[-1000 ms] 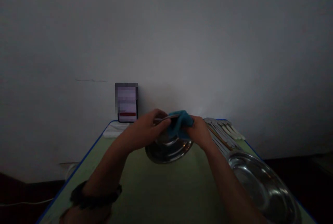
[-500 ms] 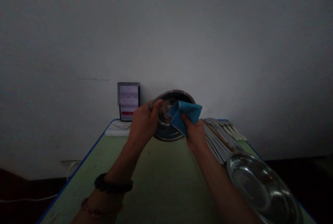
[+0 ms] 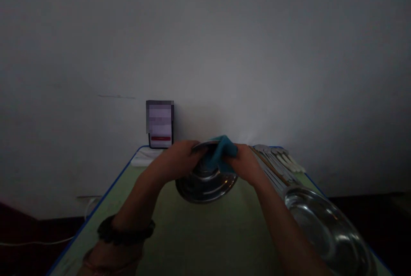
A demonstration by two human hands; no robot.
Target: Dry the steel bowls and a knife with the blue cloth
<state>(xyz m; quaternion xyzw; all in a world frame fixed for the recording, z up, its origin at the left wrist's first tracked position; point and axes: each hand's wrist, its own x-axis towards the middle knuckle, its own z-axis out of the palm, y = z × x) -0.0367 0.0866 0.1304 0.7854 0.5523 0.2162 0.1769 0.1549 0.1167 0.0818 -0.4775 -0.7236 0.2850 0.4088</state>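
My left hand [image 3: 181, 158] is closed on the left side of a shiny, round stainless-steel bowl [image 3: 205, 188]. The bowl is tilted above the table, and both hands cover its far part. In my right hand [image 3: 245, 162] is a bunched blue cloth [image 3: 223, 152], pressed against the bowl near its far rim. The fingertips of both hands are partly hidden behind the cloth and the bowl.
A wide metal basin [image 3: 324, 224] stands at the table's right edge. Beyond it lie several pieces of cutlery [image 3: 278, 162]. A phone [image 3: 160, 126] leans on the wall at the back left, behind a white object [image 3: 143, 157]. The table [image 3: 205, 237] has blue edging.
The bowl has come down and nearer, and its tilt has changed. Both hands moved with it, the cloth shifting slightly left and becoming more bunched.
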